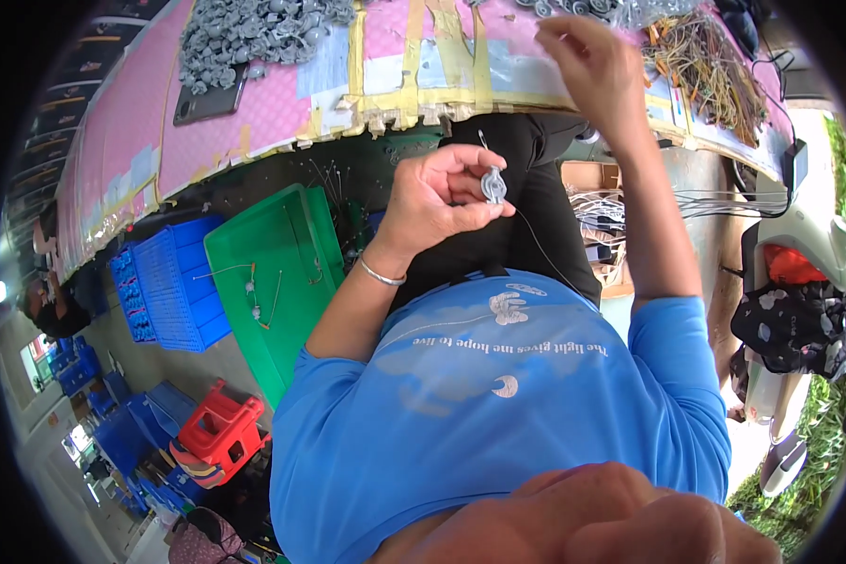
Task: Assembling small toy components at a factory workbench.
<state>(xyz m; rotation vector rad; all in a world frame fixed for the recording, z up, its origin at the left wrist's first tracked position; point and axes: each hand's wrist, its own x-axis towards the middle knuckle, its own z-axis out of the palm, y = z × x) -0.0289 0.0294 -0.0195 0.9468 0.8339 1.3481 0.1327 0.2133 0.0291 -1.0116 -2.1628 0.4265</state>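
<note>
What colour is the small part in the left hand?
Grey, the small part pinched in the left hand; head view.

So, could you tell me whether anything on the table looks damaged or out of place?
Yes: the table edge is patched with peeling yellow tape, ragged where it overhangs. A dark phone lies half under the grey parts.

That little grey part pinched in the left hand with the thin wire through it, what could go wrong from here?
1. The left hand holds the grey part only at its fingertips over the lap, away from the table; a slip could drop it toward the green tray or the floor.
2. The thin wire trails loose across the lap and could snag or pull out.
3. The right hand reaches by the tangled wire bundle, which might catch.
</note>
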